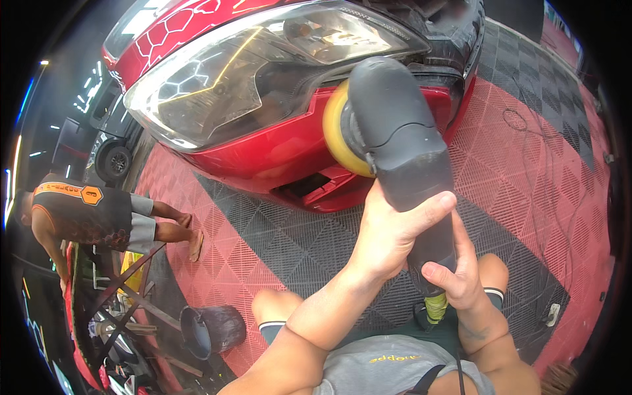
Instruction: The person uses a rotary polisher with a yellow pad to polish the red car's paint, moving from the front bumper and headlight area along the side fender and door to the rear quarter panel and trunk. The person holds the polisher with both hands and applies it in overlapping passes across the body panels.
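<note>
Both of my hands hold a black power polisher (395, 118) in front of a red car. My left hand (392, 230) wraps round its body just behind the head, thumb on top. Lower down, my right hand (457, 280) closes round the rear of the handle. A yellow foam pad (341, 131) on the polisher faces the red bumper (250, 168), below the clear headlight (217, 92). Whether the pad touches the paint, I cannot tell. Yellow-green wrapping (435, 308) shows at the tail of the tool, above my lap.
A dark bucket (224, 329) lies left of my knee. Farther left, a person (85, 210) bends over a red panel (72, 316) by a crossed-bar stand (122, 289). Thin cable (543, 135) trails over the red and grey tile floor (263, 230) at right, with a white plug-like piece (553, 315).
</note>
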Tool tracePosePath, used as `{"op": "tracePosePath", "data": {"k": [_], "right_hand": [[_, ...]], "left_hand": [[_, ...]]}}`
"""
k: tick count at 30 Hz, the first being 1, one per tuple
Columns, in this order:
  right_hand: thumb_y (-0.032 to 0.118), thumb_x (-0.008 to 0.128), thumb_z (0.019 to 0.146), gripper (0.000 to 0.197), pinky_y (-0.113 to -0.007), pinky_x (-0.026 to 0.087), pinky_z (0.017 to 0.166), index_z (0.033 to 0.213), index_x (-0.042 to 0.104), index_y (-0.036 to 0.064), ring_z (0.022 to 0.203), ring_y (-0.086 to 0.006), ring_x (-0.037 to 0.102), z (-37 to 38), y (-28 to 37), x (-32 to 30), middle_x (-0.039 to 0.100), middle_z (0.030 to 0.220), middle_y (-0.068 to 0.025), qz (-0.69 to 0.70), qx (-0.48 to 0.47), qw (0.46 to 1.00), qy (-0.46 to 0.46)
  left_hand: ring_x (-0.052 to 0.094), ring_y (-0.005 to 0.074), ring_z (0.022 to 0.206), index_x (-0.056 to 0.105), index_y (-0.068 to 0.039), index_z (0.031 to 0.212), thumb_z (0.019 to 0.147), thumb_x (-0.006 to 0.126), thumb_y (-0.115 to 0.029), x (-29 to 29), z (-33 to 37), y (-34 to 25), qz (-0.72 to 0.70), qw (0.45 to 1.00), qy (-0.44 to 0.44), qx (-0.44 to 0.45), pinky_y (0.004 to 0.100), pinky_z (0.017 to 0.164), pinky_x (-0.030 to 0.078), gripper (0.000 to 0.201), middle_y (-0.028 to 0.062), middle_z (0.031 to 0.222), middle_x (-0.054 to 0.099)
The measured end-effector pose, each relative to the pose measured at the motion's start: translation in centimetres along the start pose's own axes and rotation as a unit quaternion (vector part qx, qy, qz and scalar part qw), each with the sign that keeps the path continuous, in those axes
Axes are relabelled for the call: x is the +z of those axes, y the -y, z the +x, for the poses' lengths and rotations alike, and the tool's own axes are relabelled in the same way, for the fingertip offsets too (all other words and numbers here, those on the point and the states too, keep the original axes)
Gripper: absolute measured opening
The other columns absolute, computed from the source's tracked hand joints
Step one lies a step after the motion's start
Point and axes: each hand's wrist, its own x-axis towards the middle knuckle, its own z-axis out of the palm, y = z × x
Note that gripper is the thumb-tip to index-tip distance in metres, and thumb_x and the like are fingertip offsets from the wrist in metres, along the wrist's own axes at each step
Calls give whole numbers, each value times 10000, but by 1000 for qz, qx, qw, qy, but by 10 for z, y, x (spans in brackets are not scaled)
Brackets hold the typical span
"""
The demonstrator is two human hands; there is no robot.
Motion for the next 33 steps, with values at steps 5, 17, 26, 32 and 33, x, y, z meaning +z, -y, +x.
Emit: {"op": "tracePosePath", "data": {"k": [5, 17, 26, 32, 33], "right_hand": [[230, 817, 907, 1051, -401, 308, 1289, 1734, 217, -15, 1560, -281, 428, 4, 14, 8, 434, 1684, -195, 15, 10, 1000, 2], [275, 835, 900, 1059, -407, 334, 1277, 1729, 241, -10, 1545, -281, 441, 1, 8, 28, 440, 1673, -186, -2, 14, 1000, 9], [217, 862, 894, 1075, -422, 349, 1269, 1732, 226, -3, 1534, -289, 456, -6, -20, 72, 446, 1673, -204, -68, 27, 994, 78], [206, 862, 899, 1069, -432, 336, 1280, 1733, 226, -1, 1563, -307, 435, 13, -23, 131, 419, 1701, -231, -112, 17, 986, 126], [203, 864, 899, 1068, -432, 333, 1283, 1733, 228, -1, 1571, -309, 426, 16, -26, 140, 413, 1707, -232, -120, 13, 984, 133]], "left_hand": [[691, 126, 974, 669, -24, 1251, 969, 824, -126, -4, -4, -5, -6, 1000, 4, 10, 305, 856, 581, 338, 39, 1115, 707], [683, 115, 957, 663, -25, 1252, 976, 828, -128, -20, -15, -14, -10, 999, 11, 28, 298, 845, 580, 337, 28, 1095, 704], [703, 159, 1048, 653, -8, 1302, 946, 832, -94, -77, -71, -21, -71, 996, -30, 54, 335, 915, 603, 408, 75, 1186, 700], [709, 221, 1160, 584, -3, 1423, 935, 811, -83, -125, -98, -56, -84, 990, -58, 94, 398, 1005, 612, 544, 132, 1262, 709], [710, 243, 1190, 550, 3, 1460, 939, 795, -101, -134, -103, -62, -77, 991, -63, 91, 412, 1025, 612, 585, 153, 1305, 702]]}}
